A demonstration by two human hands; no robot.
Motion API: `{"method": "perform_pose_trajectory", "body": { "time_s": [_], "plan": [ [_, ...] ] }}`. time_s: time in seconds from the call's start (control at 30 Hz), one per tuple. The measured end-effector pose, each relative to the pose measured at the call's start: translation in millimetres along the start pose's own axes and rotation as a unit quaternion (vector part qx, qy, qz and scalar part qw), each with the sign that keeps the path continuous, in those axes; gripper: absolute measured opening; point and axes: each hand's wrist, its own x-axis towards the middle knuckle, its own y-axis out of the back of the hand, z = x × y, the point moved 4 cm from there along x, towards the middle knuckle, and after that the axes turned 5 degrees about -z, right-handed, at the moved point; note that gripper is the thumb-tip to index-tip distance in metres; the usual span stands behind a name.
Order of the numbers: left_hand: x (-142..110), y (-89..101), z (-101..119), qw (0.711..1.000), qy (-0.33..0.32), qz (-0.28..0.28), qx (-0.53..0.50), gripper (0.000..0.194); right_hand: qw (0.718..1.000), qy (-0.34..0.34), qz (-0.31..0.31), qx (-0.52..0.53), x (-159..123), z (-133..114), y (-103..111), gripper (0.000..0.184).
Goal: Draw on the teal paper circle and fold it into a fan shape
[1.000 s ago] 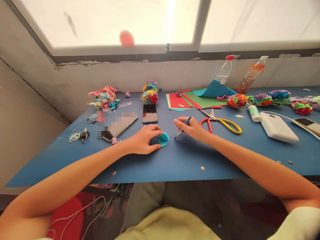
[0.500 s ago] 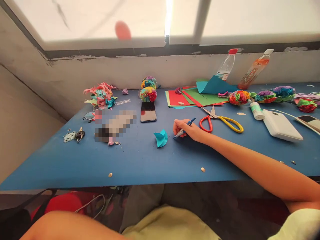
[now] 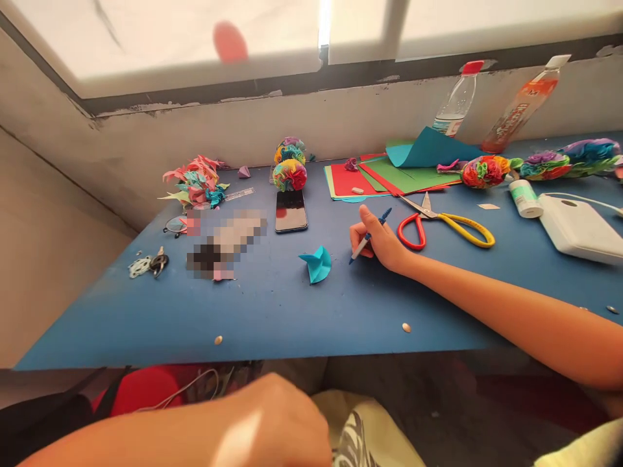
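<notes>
My right hand [image 3: 377, 240] is closed around a blue-and-grey pen [image 3: 363, 246], its tip pointing down and left toward the tabletop. The thumb sticks up, away from the barrel. Just left of this hand lies a small folded piece of turquoise paper [image 3: 318, 266]. Scissors [image 3: 426, 214] with one red and one yellow handle rest spread apart beyond my right wrist. Below the table's front edge, in front of my body, is my left hand [image 3: 296, 415]; its back shows and its fingers are hidden.
Behind the scissors lie coloured paper sheets [image 3: 348, 181] and two bottles [image 3: 457, 97]. A phone [image 3: 291, 211] sits beside ruffled paper balls [image 3: 291, 175]. Keys [image 3: 158, 261] are at the left, and a white power bank [image 3: 581, 227] at the right. Several small shell-like bits dot the table [image 3: 292, 331].
My left forearm and hand have risen and moved right below the table edge. My right thumb has lifted off the pen. The view has shifted slightly.
</notes>
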Motion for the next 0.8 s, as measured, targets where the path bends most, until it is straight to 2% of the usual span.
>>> {"method": "perform_pose_trajectory", "body": {
  "time_s": [0.03,0.07,0.1,0.17,0.2,0.27,0.33,0.4,0.6,0.67,0.8],
  "plan": [
    [-2,20.5,-2,0.995,0.029,0.086,0.050,0.039,1.000,-0.001,0.007,0.001,-1,-2,0,0.080],
    [-2,37.8,-9,0.985,0.074,0.120,0.100,0.036,1.000,-0.005,0.009,0.003,-2,-3,-1,0.080],
    [-2,57.4,-20,0.963,0.130,0.177,0.155,0.034,1.000,-0.009,0.006,0.006,-3,-4,-2,0.081],
    [5,91.5,-43,0.913,0.157,0.265,0.269,0.019,0.999,-0.019,-0.003,0.027,-5,-5,-4,0.081],
    [12,104.1,-55,0.896,0.157,0.285,0.303,0.016,0.998,-0.028,-0.004,0.047,-6,-4,-5,0.081],
    [26,118.9,-78,0.897,0.140,0.283,0.309,0.018,0.993,-0.056,-0.004,0.102,-6,-2,-5,0.080],
    [37,123.7,-92,0.905,0.124,0.275,0.299,0.016,0.983,-0.090,-0.004,0.160,-4,2,-5,0.077],
    [42,122.2,-97,0.912,0.107,0.271,0.289,0.014,0.972,-0.118,0.001,0.205,-2,5,-4,0.073],
    [33,116.0,-100,0.926,0.067,0.298,0.224,0.006,0.955,-0.184,0.027,0.231,0,8,-2,0.064],
    [30,115.5,-101,0.920,0.047,0.317,0.226,0.006,0.954,-0.182,0.039,0.236,1,9,-2,0.060],
    [27,110.7,-98,0.890,-0.005,0.316,0.330,0.018,0.961,-0.136,0.046,0.237,4,11,-2,0.043]
  ]
}}
